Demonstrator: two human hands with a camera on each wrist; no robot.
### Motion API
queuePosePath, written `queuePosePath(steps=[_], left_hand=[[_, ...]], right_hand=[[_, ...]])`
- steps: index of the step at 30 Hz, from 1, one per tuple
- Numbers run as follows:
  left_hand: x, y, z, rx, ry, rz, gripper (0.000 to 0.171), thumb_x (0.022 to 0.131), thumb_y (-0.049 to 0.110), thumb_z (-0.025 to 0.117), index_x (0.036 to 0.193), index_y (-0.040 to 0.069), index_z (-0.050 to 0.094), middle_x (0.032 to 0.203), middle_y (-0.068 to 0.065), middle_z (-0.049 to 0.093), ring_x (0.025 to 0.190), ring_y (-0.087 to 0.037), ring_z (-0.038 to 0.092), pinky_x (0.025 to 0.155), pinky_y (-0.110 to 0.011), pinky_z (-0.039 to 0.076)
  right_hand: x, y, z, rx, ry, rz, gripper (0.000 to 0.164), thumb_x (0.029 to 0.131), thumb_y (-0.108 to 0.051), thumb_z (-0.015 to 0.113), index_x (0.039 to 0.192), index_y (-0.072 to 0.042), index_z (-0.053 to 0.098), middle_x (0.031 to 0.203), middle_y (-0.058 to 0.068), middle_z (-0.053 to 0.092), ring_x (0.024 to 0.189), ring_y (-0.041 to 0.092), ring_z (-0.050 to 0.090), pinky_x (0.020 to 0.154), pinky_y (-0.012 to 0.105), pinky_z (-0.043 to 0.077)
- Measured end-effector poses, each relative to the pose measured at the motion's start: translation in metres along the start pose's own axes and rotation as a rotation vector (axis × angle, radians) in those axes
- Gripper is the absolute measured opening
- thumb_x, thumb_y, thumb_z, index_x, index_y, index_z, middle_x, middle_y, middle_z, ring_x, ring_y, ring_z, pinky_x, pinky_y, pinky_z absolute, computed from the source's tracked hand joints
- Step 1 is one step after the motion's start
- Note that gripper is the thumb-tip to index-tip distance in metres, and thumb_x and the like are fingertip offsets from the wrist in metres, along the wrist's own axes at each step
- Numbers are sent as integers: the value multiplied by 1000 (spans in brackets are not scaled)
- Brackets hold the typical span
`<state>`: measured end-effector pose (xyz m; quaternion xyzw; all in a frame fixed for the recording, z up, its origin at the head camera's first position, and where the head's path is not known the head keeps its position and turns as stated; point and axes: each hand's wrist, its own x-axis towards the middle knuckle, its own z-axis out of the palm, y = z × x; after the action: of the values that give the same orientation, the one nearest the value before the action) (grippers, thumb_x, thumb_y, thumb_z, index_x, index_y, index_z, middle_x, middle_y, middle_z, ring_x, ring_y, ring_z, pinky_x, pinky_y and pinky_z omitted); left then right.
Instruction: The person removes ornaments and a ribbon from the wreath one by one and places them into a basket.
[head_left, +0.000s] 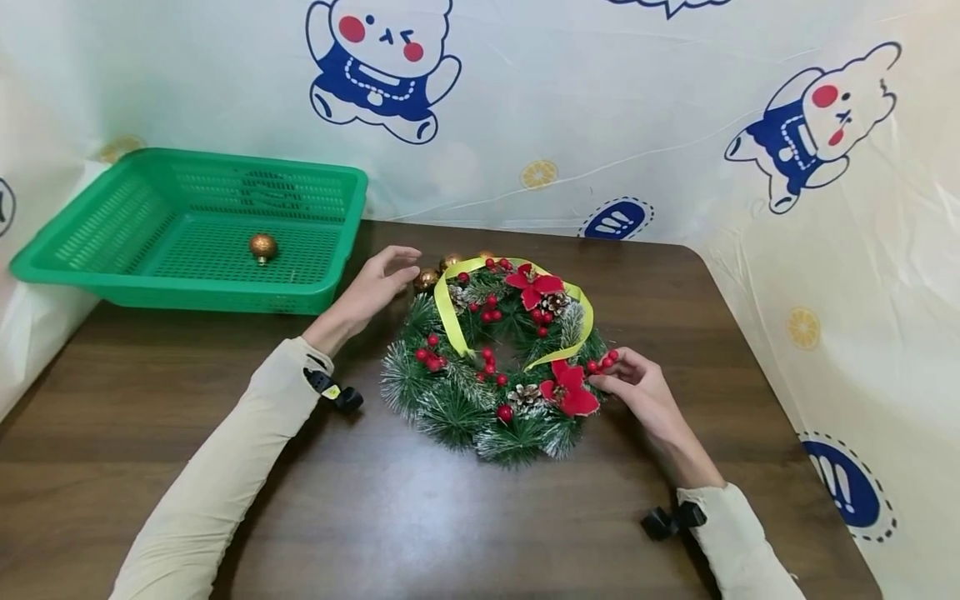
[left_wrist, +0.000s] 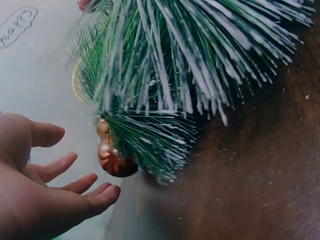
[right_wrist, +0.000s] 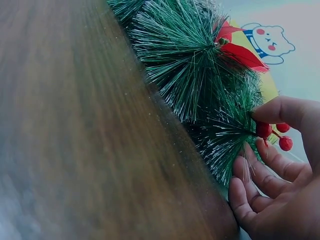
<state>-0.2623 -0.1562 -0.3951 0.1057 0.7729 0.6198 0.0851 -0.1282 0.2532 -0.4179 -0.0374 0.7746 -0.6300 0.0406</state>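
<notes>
A green Christmas wreath (head_left: 457, 417) lies on the table, with red berries, red poinsettia flowers, pinecones and a loop of yellow ribbon (head_left: 447, 312). At its far left edge sits a gold bauble (head_left: 426, 280), with others partly hidden behind the ribbon. My left hand (head_left: 375, 287) is beside this bauble, its fingers loosely bent; the left wrist view shows a gap between the fingers and the shiny bauble (left_wrist: 117, 162). At the wreath's right edge, my right hand (head_left: 637, 392) grips the frosted needles, thumb and fingers on either side of a sprig of red berries (right_wrist: 264, 130).
At the back left stands a green plastic basket (head_left: 348, 225) holding one gold bauble (head_left: 262, 247). The brown wooden table (head_left: 360, 517) meets a white patterned sheet (head_left: 480, 167) at the back and right.
</notes>
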Motion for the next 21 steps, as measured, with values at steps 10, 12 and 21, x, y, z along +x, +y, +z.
queuePosePath(steps=[10,12,21], left_hand=[[7,-16,-6,-364,-66,-111,47,107,19,46,150,5,34,158,-20,24,144,-32,30,116,-46,30],[7,-16,-7,-390,-74,-120,46,107,20,46,150,6,34,158,-20,24,143,-33,32,115,-47,31],[6,-13,-5,-203,-69,-152,45,105,17,51,146,2,43,148,-16,42,128,-28,47,105,-45,42]], right_hand=[[1,0,0,22,-10,-18,21,91,-7,71,100,4,56,87,-1,69,79,9,62,72,23,54],[1,1,0,32,-6,-16,21,91,-7,71,100,4,56,87,0,69,78,10,62,72,23,54],[1,2,0,60,-11,-17,21,92,-5,69,101,6,54,89,3,69,80,11,64,74,25,56]])
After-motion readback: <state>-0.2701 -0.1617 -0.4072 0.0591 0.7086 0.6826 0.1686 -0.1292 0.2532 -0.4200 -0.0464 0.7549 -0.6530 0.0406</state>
